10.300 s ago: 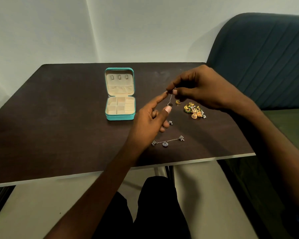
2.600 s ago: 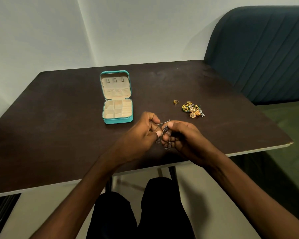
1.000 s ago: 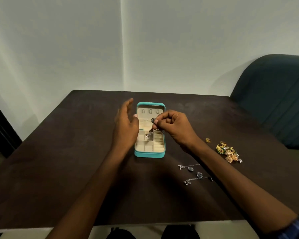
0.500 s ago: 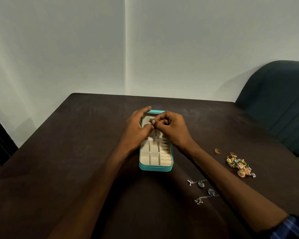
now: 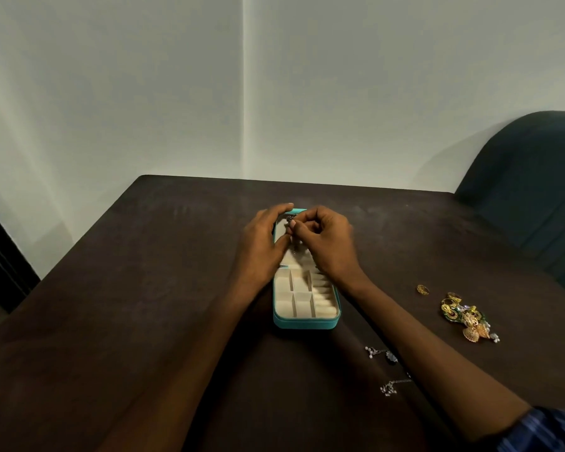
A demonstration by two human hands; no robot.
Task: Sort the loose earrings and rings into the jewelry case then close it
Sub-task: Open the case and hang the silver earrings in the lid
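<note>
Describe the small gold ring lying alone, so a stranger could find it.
Start at the teal case mid-table, then look right to the gold heap. The ring lies just beyond its far left end, a single gold loop apart from the tangled pieces.

Dim, soft light; the wall (image 5: 144, 76) is brightest, the counter (image 5: 144, 288) dark with faint sheen. Wide-angle bending shows at the edges. Small details look soft.
</note>
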